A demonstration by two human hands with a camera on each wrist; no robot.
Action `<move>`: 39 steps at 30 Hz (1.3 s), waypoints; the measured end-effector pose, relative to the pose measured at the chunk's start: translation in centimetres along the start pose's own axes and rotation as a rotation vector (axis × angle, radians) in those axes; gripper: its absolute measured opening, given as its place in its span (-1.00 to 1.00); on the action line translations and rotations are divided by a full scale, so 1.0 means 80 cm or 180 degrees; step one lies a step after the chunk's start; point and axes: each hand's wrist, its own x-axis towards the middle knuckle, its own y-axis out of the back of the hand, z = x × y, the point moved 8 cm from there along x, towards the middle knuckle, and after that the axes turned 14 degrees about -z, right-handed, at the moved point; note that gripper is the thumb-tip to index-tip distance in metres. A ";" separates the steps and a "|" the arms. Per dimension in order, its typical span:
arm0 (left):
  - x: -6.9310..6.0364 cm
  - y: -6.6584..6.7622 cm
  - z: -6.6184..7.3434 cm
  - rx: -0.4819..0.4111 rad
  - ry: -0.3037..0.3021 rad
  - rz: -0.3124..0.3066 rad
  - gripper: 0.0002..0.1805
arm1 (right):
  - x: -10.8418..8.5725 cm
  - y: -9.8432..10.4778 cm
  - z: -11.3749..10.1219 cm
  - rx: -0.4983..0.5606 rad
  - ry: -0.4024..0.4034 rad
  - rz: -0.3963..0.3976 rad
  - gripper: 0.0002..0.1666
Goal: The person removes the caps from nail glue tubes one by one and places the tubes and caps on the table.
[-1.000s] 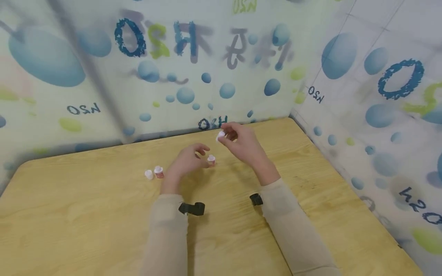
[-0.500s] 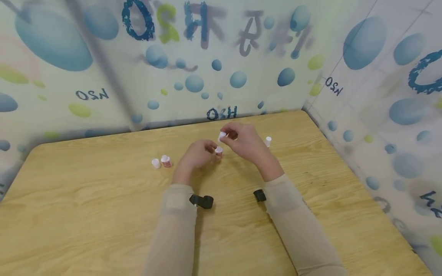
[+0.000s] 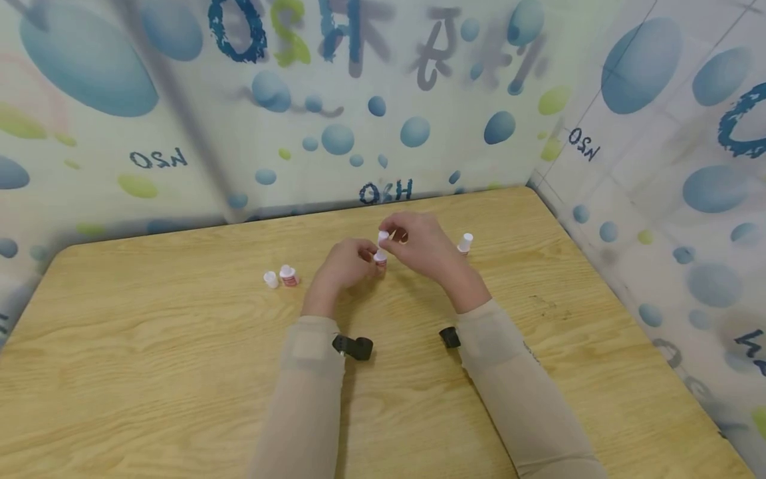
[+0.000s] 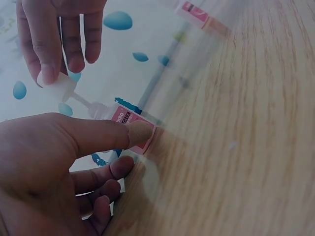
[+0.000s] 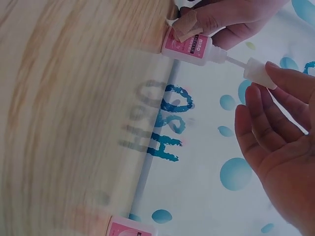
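A small glue bottle (image 4: pixel 123 115) with a pink label stands on the wooden table, pinched near its base by my left hand (image 3: pixel 347 265); a bandage wraps that thumb. Above the bottle, my right hand (image 3: pixel 421 246) pinches a white cap (image 5: pixel 259 73) between thumb and fingers. From this cap a thin applicator stem (image 5: pixel 236 61) reaches into the bottle's neck, while the cap itself stays apart from the neck. To the left in the head view are an uncapped glue bottle (image 3: pixel 289 276) and a loose white cap (image 3: pixel 271 279) beside it.
A third glue bottle (image 3: pixel 465 243), with a tall white cap on, stands right of my right hand. Behind the table (image 3: pixel 179 372) runs a patterned wall (image 3: pixel 197 133), and another wall borders it on the right.
My left hand has closed in and now grips the middle bottle. The cap in my right hand has come down over the neck, its stem entering. The head view has shifted a little.
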 end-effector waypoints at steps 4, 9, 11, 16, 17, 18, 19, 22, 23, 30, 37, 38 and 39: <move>-0.003 0.001 -0.002 0.0045 0.0036 0.0049 -0.65 | 0.003 -0.006 -0.005 -0.0014 0.0044 -0.0119 -0.70; -0.008 0.005 -0.007 0.0022 0.0099 0.0131 -0.65 | 0.008 -0.011 -0.012 -0.0111 0.0143 -0.0211 -0.72; -0.010 0.005 -0.007 0.0014 0.0120 0.0161 -0.68 | 0.009 -0.013 -0.012 -0.0194 0.0158 -0.0246 -0.75; -0.014 0.000 -0.003 0.0031 0.0139 0.0302 -0.81 | 0.009 -0.019 -0.007 -0.0334 0.0130 -0.0306 -0.78; -0.015 -0.001 -0.001 0.0031 0.0140 0.0336 -0.82 | 0.008 -0.019 -0.006 -0.0341 0.0113 -0.0302 -0.79; -0.015 -0.001 0.002 0.0046 0.0138 0.0378 -0.83 | 0.007 -0.018 -0.005 -0.0348 0.0098 -0.0291 -0.80; -0.015 -0.003 0.004 0.0046 0.0145 0.0409 -0.84 | 0.005 -0.016 -0.004 -0.0348 0.0074 -0.0278 -0.81; -0.014 -0.005 0.012 0.0057 0.0186 0.0463 -0.85 | 0.002 -0.011 -0.002 -0.0368 -0.0005 -0.0249 -0.81; -0.012 -0.005 0.016 0.0047 0.0192 0.0466 -0.85 | 0.001 -0.010 -0.001 -0.0372 -0.0039 -0.0236 -0.81; 0.007 -0.014 0.028 0.0006 0.0245 0.0350 -0.83 | -0.002 0.001 0.018 -0.0321 -0.0244 -0.0217 -0.78; 0.006 -0.022 0.054 0.0115 0.0229 0.0031 -0.40 | -0.020 0.015 0.051 -0.0008 -0.0245 0.0001 -0.66; -0.005 -0.014 0.065 0.0124 0.0197 0.0055 -0.35 | -0.026 0.024 0.050 0.0064 -0.0208 0.0125 -0.64; -0.017 -0.004 0.076 0.0133 0.0136 0.0117 -0.35 | -0.032 0.035 0.048 0.0151 -0.0165 0.0266 -0.63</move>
